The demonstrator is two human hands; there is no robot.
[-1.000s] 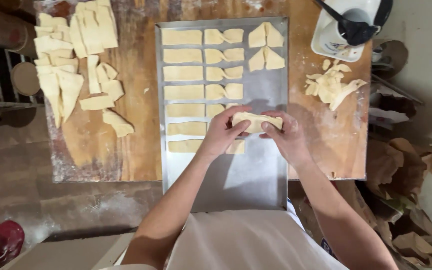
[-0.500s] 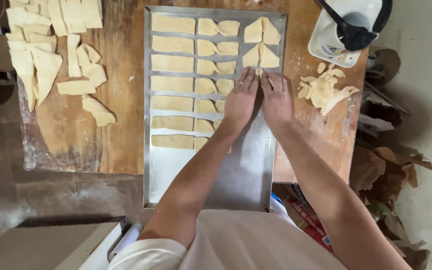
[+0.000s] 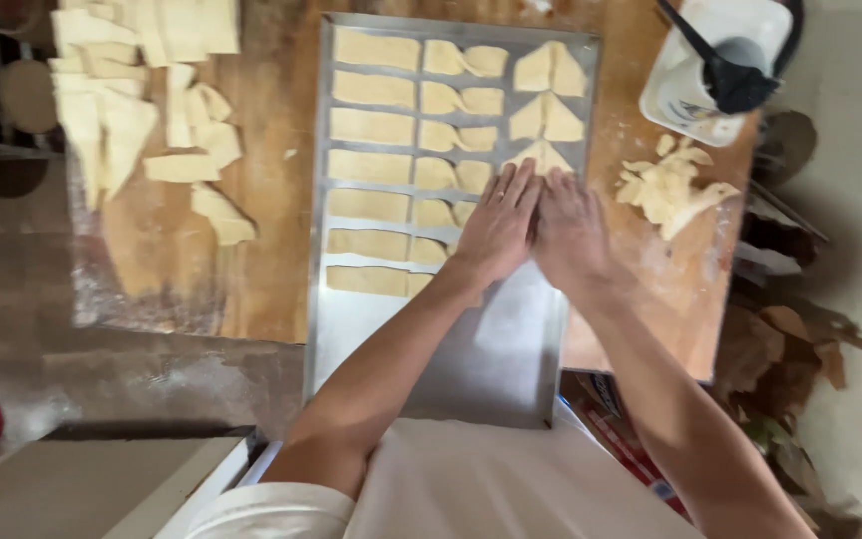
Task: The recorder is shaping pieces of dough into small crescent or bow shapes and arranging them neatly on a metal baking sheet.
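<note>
My left hand [image 3: 499, 225] and right hand [image 3: 569, 228], flat and side by side, half-hide a folded dough piece [image 3: 545, 157] on the tray [image 3: 491, 349]

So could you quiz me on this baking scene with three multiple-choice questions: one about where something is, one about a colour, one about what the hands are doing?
1. Where does the pile of dough scraps lie?
A. On the metal tray
B. On the wooden board right of the tray
C. On the floor

2. What colour is the tub at top right?
A. White
B. Red
C. Green

3. How are the left hand and right hand placed?
A. Raised apart
B. Side by side, flat on a dough piece
C. Holding a knife

Answers: B, the scraps rest on the wooden board beside the tray; A, the tub is white; B, both palms press down on the dough piece.
</note>
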